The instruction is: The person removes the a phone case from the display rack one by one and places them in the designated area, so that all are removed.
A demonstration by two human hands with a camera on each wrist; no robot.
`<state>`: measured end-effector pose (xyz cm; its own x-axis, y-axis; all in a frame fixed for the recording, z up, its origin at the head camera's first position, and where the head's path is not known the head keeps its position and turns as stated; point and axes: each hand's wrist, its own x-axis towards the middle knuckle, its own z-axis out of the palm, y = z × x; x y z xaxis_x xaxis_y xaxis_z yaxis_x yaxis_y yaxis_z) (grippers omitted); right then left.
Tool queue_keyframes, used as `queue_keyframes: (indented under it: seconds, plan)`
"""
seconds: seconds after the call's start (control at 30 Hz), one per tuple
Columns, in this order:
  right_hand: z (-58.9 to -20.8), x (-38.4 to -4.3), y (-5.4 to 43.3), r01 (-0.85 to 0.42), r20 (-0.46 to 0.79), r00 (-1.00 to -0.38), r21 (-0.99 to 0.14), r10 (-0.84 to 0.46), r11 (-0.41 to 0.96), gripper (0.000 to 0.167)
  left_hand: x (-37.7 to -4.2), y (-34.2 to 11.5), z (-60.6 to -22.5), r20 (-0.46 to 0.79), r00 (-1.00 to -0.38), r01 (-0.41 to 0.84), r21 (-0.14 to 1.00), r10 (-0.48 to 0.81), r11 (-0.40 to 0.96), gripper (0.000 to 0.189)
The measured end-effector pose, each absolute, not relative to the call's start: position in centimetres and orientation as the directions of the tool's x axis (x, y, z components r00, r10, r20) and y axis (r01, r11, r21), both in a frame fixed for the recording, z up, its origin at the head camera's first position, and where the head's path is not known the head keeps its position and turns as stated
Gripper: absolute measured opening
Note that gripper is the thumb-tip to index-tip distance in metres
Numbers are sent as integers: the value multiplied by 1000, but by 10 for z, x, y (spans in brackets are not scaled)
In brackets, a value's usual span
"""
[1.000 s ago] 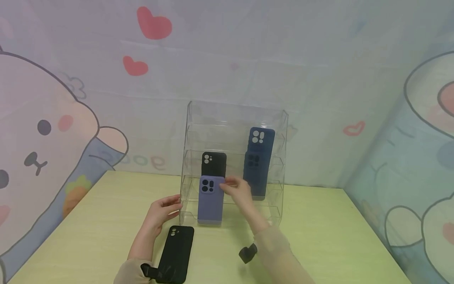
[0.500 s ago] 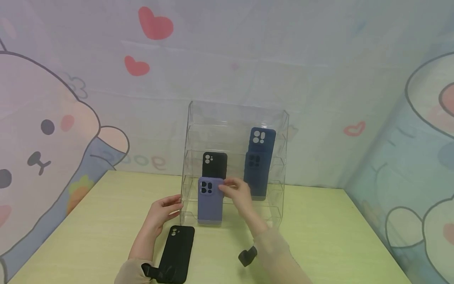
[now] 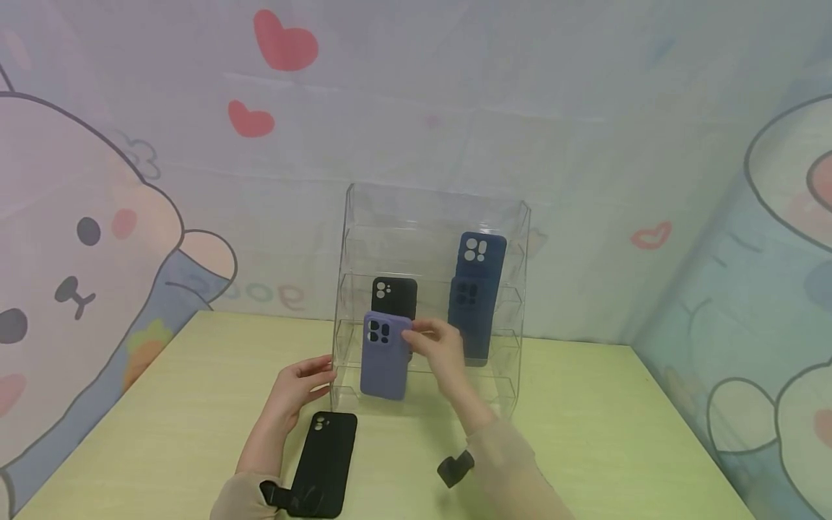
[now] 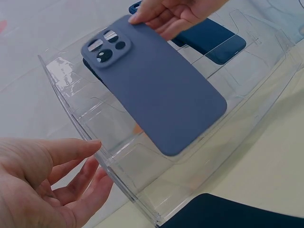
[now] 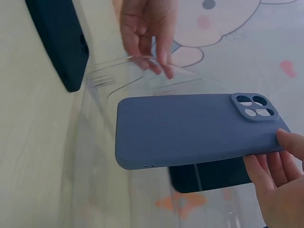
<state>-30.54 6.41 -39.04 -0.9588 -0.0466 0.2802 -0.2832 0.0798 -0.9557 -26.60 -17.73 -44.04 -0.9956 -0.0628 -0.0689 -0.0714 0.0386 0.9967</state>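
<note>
My right hand (image 3: 443,352) pinches a purple phone case (image 3: 385,355) by its upper right edge, thumb on the back face. The case is tilted slightly in front of the lower tiers of a clear tiered rack (image 3: 432,193). My left hand (image 4: 52,178) holds the rack's left side edge between thumb and fingers. Behind the purple case, a black phone case (image 3: 394,292) leans in the rack, partly covered. Two dark blue phone cases, an upper one (image 3: 482,249) and a lower one (image 3: 469,325), stand at the rack's right side.
Another black phone case (image 3: 324,462) lies flat on the pale yellow table (image 3: 585,419), in front of the rack's left corner and beside my left forearm. A cartoon-printed cloth (image 3: 585,144) hangs behind the table.
The purple case has lifted off the rack's bottom tier and now tilts slightly, its lower end higher than before. My right hand rose slightly with it; my left hand stayed on the rack.
</note>
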Motion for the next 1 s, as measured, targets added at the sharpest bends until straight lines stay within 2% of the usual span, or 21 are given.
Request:
queue_keyframes:
  seconds: [0.23, 0.43, 0.63, 1.0]
  plan:
    - [-373, -294, 64, -274, 271, -960, -961, -68, 35, 26, -265, -177, -440, -72, -995, -75, 996, -65, 43, 48]
    - [-370, -284, 66, -206, 203, -972, -979, -115, 13, 26, -265, -177, -440, -74, -995, -77, 996, -68, 48, 48]
    - [-378, -277, 68, -117, 120, -979, -993, -163, -25, 27, -265, -177, -440, -75, -995, -79, 995, -72, 54, 47]
    - [-411, -271, 70, 7, -7, -982, -1000, -191, 0, 36, -265, -176, -440, -72, -995, -76, 996, -71, 55, 47]
